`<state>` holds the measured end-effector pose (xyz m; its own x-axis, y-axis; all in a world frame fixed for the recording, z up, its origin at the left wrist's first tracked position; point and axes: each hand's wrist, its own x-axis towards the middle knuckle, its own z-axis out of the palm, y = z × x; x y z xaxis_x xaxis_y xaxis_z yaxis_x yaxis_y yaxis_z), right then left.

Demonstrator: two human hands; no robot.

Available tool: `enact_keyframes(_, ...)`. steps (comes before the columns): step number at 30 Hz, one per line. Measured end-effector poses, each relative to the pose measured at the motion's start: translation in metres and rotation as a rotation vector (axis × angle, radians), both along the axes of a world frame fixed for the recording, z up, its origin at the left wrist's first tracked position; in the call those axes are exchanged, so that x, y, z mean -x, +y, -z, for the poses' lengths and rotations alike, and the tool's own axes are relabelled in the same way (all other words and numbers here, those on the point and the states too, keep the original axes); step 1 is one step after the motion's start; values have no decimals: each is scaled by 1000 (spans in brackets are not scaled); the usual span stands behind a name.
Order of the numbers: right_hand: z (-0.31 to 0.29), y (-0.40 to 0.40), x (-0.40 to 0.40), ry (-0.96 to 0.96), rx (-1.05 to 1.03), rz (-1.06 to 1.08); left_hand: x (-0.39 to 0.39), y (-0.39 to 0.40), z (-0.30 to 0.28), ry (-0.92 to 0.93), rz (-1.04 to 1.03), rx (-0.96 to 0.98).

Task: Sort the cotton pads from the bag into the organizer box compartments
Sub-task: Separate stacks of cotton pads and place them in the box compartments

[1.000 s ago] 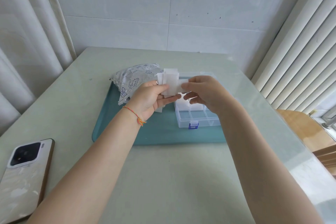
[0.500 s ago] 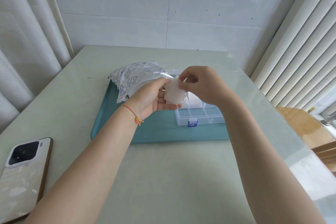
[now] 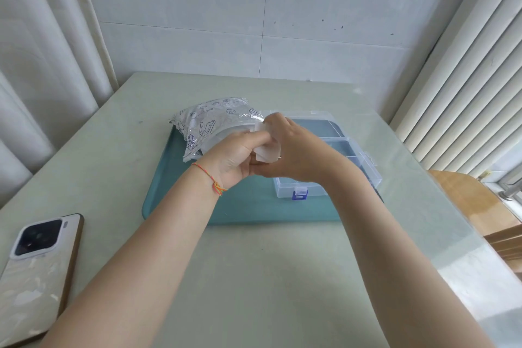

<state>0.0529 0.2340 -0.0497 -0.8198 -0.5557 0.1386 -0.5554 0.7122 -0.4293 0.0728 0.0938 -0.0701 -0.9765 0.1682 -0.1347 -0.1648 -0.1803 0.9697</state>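
- I see both hands raised together over the teal tray (image 3: 243, 209), which lies on the pale green surface (image 3: 254, 277).
- My left hand (image 3: 234, 158) has its fingers curled round a small stack of white cotton pads (image 3: 267, 153), with the thumb laid across the front of the stack.
- My right hand (image 3: 293, 150) comes in from the other side and grips the same pads; its fingers fold over their upper edge, and a corner of one pad shows above them.
- The two hands touch each other around the pads, so I cannot tell how many pads are in the stack.
- The bag (image 3: 214, 124), clear plastic with dark printed shell drawings, rests on the far left part of the tray, just behind my left hand; it looks full and its near end is crumpled.
- The clear organizer box (image 3: 339, 158) sits on the right part of the tray with its lid (image 3: 310, 121) tipped back, a blue latch (image 3: 299, 194) on its near wall.
- My right wrist covers much of the box; the compartments I can see past it look bare.
- A phone (image 3: 36, 274) lies camera side up at the near left of the surface, well apart from the tray.
- An orange thread bracelet (image 3: 210, 179) circles my left wrist.
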Motion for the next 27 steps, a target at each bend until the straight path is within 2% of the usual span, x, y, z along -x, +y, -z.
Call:
enact_keyframes(3,-1,-2,-4,-34,95,-68,0,1,1,-60,37,-151)
enact_keyframes(6,-1,-3,-7,-70,51,-109,0,1,2,-67,67,-203)
enact_keyframes(11,-5,-5,-7,-62,131,-124,1,1,5,-101,87,-246)
enact_keyframes(17,-4,-6,-10,-44,88,-178,1,-1,6,-105,91,-247)
enact_keyframes(19,-5,-7,-9,-38,127,-165,-1,-1,5,-85,138,-295)
enact_keyframes(22,-7,-6,-9,-24,180,-160,-2,-1,4,-97,100,-335)
enact_keyframes(27,-6,-7,-10,19,120,-179,0,-2,4,-107,84,-337)
